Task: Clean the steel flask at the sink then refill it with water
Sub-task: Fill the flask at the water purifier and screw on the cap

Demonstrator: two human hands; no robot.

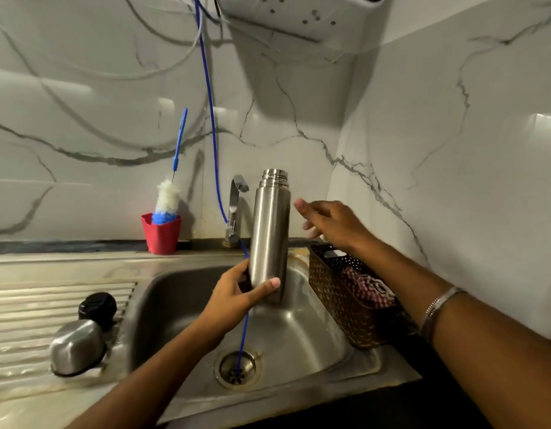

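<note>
The left hand [237, 292] grips the tall shiny steel flask [270, 239] upright; the open right hand [326, 224] is just beside it.

Count: 1 steel flask [269, 236], mouth open; 2 caps on the drainboard at the sink's left edge – 1 steel cup lid [77, 346], 1 black stopper [98, 307]; 1 sink [314, 342] with 1 drain [237, 366]; 1 tap [235, 209]; 1 blue hose [210, 119]; 1 red cup [161, 232] holding 1 bottle brush [172, 187]; 1 brown basket [336, 292] at the sink's right edge; 2 hands – left hand [237, 300], right hand [329, 222]; 1 bracelet [438, 308]
</note>
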